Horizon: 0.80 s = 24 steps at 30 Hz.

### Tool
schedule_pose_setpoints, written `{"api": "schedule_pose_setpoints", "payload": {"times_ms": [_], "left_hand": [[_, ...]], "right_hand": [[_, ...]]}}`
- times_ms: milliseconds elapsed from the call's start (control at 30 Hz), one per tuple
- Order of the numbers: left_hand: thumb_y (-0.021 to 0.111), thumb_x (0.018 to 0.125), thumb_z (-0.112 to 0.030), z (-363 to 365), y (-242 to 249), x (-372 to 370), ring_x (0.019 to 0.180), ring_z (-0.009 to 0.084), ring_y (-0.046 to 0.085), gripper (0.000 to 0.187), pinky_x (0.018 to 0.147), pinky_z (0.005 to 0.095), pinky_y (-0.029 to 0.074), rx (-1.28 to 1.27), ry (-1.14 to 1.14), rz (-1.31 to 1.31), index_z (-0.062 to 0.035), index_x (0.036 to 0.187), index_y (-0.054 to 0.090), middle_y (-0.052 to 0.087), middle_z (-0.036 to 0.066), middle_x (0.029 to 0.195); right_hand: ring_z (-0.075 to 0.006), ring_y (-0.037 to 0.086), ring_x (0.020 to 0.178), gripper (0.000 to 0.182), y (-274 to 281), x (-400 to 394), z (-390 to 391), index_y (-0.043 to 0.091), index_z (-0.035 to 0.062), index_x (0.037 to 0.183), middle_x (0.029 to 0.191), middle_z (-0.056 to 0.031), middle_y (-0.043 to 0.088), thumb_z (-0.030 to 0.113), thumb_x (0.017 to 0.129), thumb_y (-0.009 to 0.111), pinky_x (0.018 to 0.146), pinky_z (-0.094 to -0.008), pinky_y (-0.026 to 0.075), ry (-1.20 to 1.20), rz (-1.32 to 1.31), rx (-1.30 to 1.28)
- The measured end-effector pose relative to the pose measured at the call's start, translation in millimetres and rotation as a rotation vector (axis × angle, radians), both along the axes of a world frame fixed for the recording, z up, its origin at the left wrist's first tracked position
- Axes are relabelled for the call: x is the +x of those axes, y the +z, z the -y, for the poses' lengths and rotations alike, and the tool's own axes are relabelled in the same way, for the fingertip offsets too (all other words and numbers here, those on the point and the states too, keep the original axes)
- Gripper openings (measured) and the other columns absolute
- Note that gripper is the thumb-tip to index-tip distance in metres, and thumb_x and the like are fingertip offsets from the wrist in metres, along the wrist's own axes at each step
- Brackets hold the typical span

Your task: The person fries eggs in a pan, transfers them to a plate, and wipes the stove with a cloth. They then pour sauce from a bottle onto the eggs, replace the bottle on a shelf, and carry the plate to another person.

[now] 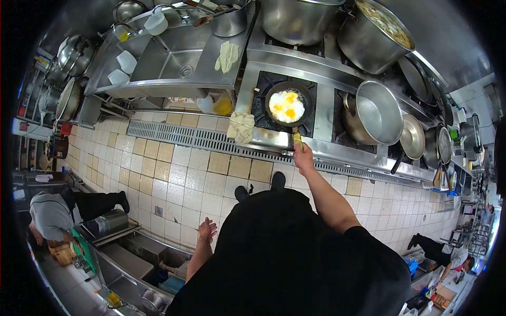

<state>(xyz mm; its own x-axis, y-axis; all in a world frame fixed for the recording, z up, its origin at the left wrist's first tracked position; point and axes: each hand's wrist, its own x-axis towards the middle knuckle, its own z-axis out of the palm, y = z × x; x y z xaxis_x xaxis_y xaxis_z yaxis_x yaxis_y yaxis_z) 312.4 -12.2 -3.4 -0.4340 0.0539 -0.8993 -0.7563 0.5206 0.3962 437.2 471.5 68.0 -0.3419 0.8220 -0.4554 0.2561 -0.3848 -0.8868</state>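
My right hand (pixel 303 157) is closed round the yellowish handle (pixel 297 138) of a small dark frying pan (pixel 311 108). The pan rests on a burner at the left of the stove, with eggs (pixel 286 107) in it, white with several yellow yolks. At my side, over the tiled floor, my left hand (pixel 207 230) hangs with its fingers apart, holding nothing. A crumpled pale cloth (pixel 241 127) lies on the stove's front left corner, left of the pan.
Large pots (pixel 300 21) stand behind the pan, and a wide steel pot (pixel 378 113) is to its right. A sink (pixel 171 55) is at the left. One person (pixel 52 213) is at the lower left, another (pixel 448 255) at the lower right.
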Motion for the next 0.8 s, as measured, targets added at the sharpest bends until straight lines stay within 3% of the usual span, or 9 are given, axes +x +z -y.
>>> {"api": "schedule_pose_setpoints", "payload": {"times_ms": [433,800], "left_hand": [[0.037,0.091,-0.05,-6,5,1,0.085,0.0216,0.059,0.058,0.061,0.0316,0.048,0.024,-0.001,-0.014,-0.0015,0.121,0.048,0.058,0.017,0.108],[0.036,0.091,-0.051,-3,7,0,0.092,0.0247,0.059,0.06,0.068,0.034,0.048,-0.002,-0.021,-0.004,-0.0016,0.122,0.046,0.058,0.018,0.111]], "right_hand": [[-0.0066,0.031,0.036,0.029,21,1,-3,0.047,0.0112,0.076,0.054,0.002,0.041,0.036,0.089,0.053,0.031,-0.0234,0.021,0.009,0.019,-0.161],[-0.0054,0.026,0.032,0.033,27,11,-6,0.048,0.0111,0.08,0.051,0.0034,0.039,0.043,0.089,0.054,0.029,-0.0215,0.021,0.048,-0.22,-0.416]]}}
